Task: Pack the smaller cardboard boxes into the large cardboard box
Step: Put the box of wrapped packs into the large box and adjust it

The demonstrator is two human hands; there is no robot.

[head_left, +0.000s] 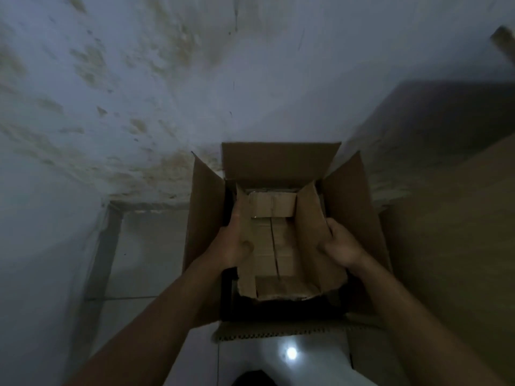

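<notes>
Currently, the smaller cardboard box (278,246), seemingly light yet crushable, is being held inside the large cardboard box (351,196), fingers of the left hand (237,240) and right hand (344,247) being clamped on its side walls.

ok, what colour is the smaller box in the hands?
Plain brown cardboard, no print visible on the smaller box; the head view, though dim, shows it.

Left hand (233,240) and right hand (342,246) grip an open smaller box (281,243) by its side flaps — over the large box (354,196).
</notes>
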